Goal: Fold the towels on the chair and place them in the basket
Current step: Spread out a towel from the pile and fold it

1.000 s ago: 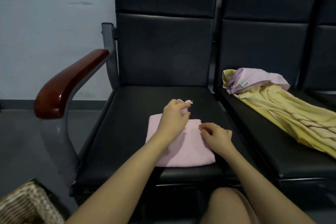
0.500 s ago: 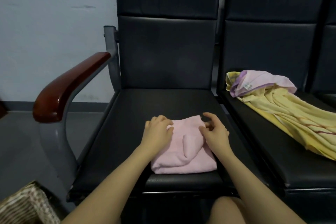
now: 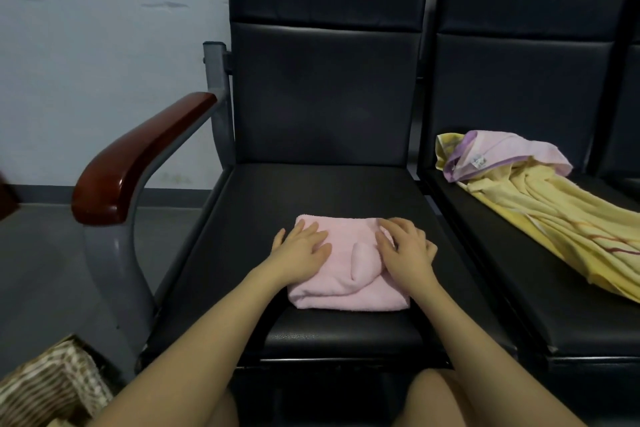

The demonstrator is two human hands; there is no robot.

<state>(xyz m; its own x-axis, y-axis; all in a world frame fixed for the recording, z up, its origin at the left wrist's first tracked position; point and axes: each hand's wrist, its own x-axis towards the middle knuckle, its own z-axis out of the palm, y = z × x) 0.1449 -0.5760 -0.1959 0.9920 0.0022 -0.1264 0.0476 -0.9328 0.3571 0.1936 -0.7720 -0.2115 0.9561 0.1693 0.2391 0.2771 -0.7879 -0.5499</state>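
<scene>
A folded pink towel (image 3: 346, 284) lies on the seat of the black chair (image 3: 311, 191) in front of me. My left hand (image 3: 303, 248) rests flat on the towel's left half, fingers straight. My right hand (image 3: 407, 248) lies on its right half, fingers spread and slightly bent. A small fold of cloth bulges up between the two hands. On the neighbouring seat to the right lie a yellow towel (image 3: 561, 218) and a crumpled pink-and-purple towel (image 3: 512, 152), unfolded. The wicker basket (image 3: 52, 381) stands on the floor at the lower left.
A wooden armrest (image 3: 138, 163) on a grey metal frame sits left of the seat, between the chair and the basket. A pale wall is behind. My knees show at the bottom edge of the view.
The far edge of the pink towel was brought over toward me, making a thicker fold. Both hands then came down flat onto the towel's top.
</scene>
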